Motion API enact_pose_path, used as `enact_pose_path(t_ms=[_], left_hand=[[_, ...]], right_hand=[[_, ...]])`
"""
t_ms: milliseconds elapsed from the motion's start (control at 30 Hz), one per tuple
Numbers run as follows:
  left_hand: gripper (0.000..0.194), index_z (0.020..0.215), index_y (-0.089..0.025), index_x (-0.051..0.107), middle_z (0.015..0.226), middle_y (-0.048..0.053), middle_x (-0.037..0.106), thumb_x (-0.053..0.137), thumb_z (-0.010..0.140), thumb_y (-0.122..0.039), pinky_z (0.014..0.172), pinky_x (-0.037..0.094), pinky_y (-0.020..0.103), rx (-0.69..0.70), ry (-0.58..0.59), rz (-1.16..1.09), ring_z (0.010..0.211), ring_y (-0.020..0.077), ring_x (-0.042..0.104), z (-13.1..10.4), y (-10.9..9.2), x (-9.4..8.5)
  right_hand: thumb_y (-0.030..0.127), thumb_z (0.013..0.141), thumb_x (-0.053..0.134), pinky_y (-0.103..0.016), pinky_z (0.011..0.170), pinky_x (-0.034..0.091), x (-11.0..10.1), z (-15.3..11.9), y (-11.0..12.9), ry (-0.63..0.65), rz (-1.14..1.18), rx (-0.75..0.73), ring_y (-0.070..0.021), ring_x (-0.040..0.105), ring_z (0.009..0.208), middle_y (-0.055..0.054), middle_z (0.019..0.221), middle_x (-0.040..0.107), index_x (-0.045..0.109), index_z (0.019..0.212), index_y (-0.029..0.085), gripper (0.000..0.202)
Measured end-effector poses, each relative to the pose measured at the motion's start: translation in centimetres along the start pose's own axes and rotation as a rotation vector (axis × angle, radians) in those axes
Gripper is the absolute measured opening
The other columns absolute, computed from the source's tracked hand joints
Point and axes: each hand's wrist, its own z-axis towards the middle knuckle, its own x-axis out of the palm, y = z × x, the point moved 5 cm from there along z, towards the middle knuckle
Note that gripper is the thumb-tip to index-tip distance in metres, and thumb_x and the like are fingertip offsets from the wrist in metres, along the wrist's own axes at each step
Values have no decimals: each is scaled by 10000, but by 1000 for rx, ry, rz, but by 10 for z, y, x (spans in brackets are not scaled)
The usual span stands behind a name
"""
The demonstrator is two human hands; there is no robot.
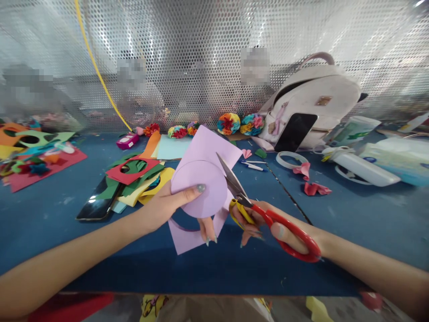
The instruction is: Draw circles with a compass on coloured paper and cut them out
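My left hand (182, 199) grips purple paper, its thumb flat on a round disc (201, 203) and fingertips showing below. The surrounding purple sheet (210, 142) has a curved opening along its lower part. My right hand (268, 223) is closed around a pair of scissors (264, 212) with a red handle loop and a yellow part at the fingers. The scissors' blades are apart and point up and left at the right edge of the disc, over the sheet. Whether they touch the paper is hard to tell.
Cut paper scraps (134, 172) and a phone (100, 201) lie left of the hands. Behind are paper pompoms (229, 124), pens (254, 166) and a purple box (128, 141). A backpack (321, 96) with a phone (296, 132) against it, a tape roll (291, 160) and a glue gun (363, 165) stand right.
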Motion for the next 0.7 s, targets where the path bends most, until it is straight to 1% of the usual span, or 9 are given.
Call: enact_pose_path(t_ms=[67, 167, 367, 500, 700], left_hand=[[543, 795, -34, 781, 715, 196, 798, 397, 1106, -260, 687, 623, 279, -19, 33, -1, 599, 223, 761, 0, 2, 4], [570, 796, -41, 777, 742, 199, 805, 342, 1115, -227, 730, 623, 269, -37, 64, -4, 641, 221, 775, 1, 5, 9], [570, 800, -46, 780, 726, 186, 803, 332, 1114, -205, 718, 613, 254, -26, 56, -46, 628, 213, 768, 2, 7, 13], [569, 795, -51, 783, 707, 183, 798, 334, 1112, -200, 712, 612, 269, -27, 34, -68, 614, 218, 762, 1, 7, 15], [578, 783, -52, 783, 713, 189, 799, 346, 1112, -240, 691, 617, 283, -24, 51, -56, 616, 229, 764, 1, 8, 15]], right_hand=[[861, 890, 515, -316, 621, 600, -1, -1, -4, -8, 24, 24, -145, 362, 671, 23, 811, 379, 477, 910, 241, 622], [898, 824, 567, -308, 571, 590, -3, -1, -8, -29, 36, 60, -142, 387, 638, 21, 789, 417, 509, 901, 234, 670], [878, 869, 530, -265, 480, 501, -4, 0, -3, -100, 5, 52, -125, 453, 558, 24, 712, 458, 504, 802, 217, 665], [905, 838, 540, -265, 469, 445, -3, 0, -2, -101, 0, 71, -119, 466, 511, 26, 671, 485, 512, 775, 216, 692], [902, 858, 515, -265, 494, 416, -4, 0, 0, -110, -24, 74, -115, 446, 530, 29, 676, 468, 477, 765, 215, 695]])
